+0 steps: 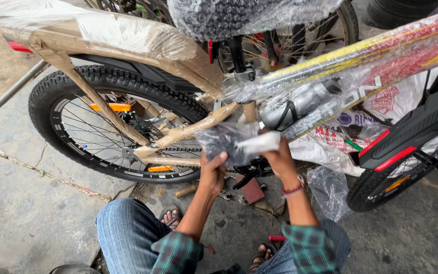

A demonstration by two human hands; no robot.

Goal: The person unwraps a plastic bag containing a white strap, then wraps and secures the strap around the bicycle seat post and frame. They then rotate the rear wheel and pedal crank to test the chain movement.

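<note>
While both hands work at the wrapped bicycle frame, the safe way is a firm pinch and a slow pull, so the film tears clear of the chain below. The left hand [213,172] has its fingers curled tight, thumb up, gripping the lower edge of a dark plastic bag [227,143]. The right hand [280,158] is closed over the bag's pale end. Just beyond the fingertips sits the water bottle [295,105], then the rear wheel [77,83].
</note>
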